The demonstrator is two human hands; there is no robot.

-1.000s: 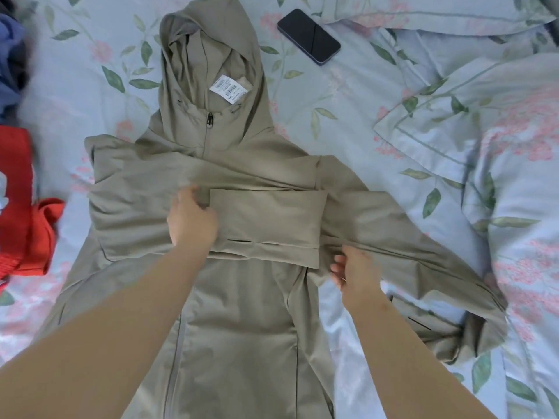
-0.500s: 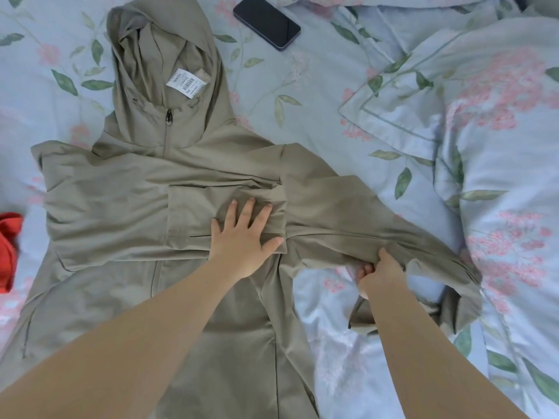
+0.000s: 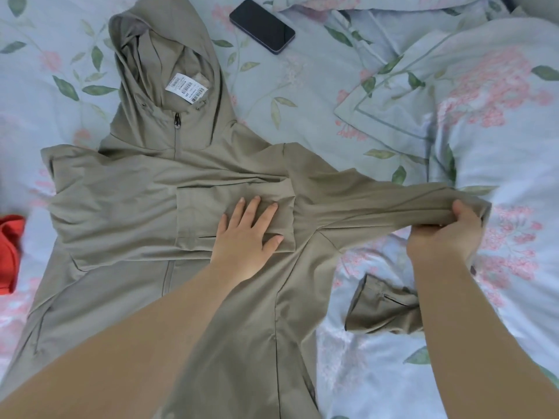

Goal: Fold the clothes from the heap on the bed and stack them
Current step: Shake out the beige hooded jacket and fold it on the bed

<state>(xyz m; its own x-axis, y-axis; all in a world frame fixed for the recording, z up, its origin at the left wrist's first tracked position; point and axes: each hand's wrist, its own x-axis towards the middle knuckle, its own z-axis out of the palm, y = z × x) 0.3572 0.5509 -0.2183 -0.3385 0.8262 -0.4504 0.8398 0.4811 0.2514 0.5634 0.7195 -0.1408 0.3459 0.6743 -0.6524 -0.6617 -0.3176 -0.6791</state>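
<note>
A: Where, the khaki hooded jacket (image 3: 121, 213)?
B: Face-up on the bed (image 3: 302, 95), hood near the phone (image 3: 262, 25).
A: And the left grip (image 3: 246, 234)?
B: Flat, fingers spread, pressing the folded sleeve (image 3: 199, 213) onto the chest.
A: And the right grip (image 3: 444, 234)?
B: Curled round the other sleeve (image 3: 363, 201), stretched out sideways.
A: Elsewhere?
B: Only a red garment (image 3: 9, 246) at the bed's left edge.

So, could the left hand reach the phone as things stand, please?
Probably yes: the left hand lies flat on the jacket, holding nothing, and the phone lies uncovered on the sheet beyond.
</note>
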